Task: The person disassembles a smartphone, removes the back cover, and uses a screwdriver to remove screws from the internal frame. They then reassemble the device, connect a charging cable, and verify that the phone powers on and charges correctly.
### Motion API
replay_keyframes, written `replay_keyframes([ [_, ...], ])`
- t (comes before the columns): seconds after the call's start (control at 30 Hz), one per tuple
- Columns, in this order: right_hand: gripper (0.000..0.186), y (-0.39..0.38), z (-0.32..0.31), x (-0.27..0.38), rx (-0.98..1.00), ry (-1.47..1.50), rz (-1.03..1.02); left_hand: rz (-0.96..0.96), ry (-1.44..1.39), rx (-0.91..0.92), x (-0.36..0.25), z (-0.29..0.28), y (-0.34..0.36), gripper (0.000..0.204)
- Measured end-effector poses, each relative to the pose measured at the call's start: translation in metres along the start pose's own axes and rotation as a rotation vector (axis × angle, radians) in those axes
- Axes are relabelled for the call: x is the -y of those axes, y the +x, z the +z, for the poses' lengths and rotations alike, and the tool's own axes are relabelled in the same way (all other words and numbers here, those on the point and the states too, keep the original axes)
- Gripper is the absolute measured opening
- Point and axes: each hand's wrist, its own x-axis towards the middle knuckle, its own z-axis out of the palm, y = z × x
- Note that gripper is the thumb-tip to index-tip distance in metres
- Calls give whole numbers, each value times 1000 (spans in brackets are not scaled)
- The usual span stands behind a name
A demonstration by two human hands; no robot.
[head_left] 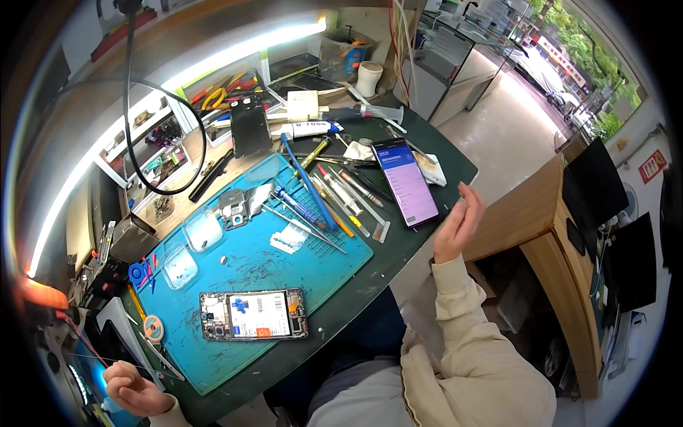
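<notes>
My right hand (457, 224) is up by the right edge of the tabletop (356, 286), near the lit phone (407, 183) but not touching it. Its fingers are a bit bent, side by side, holding nothing. My left hand (135, 389) is near the close left corner, fingers curled; I cannot tell if they pinch the thin stick (165, 373). The opened phone (254, 315) lies over the blue mat's (192, 359) near edge.

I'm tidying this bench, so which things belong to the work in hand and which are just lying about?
Probably in the work:
opened phone on the blue mat
lit phone beside the right hand
clear trays on the mat

Seemingly just lying about:
white cup
white tube
yellow-handled tool
</notes>
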Motion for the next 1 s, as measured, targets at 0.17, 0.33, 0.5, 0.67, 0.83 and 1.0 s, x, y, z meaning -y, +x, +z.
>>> replay_keyframes([
  [0.17,36,3,6,-9,14,138,-111,-26,95,-82,-7,14,-5,11],
  [0.33,40,1,8,-11,44,151,-56,6,195,13,-8,12,-6,14],
  [0.5,42,-5,17,-15,-19,270,95,31,230,62,-10,17,-7,14],
  [0.67,44,-13,20,-22,-22,301,157,35,211,41,-4,13,-13,16],
  [0.83,45,-15,18,-20,0,265,145,35,156,93,4,-1,-17,13],
  [1.0,45,-18,17,-22,-4,244,124,28,134,127,8,-4,-20,10],
])
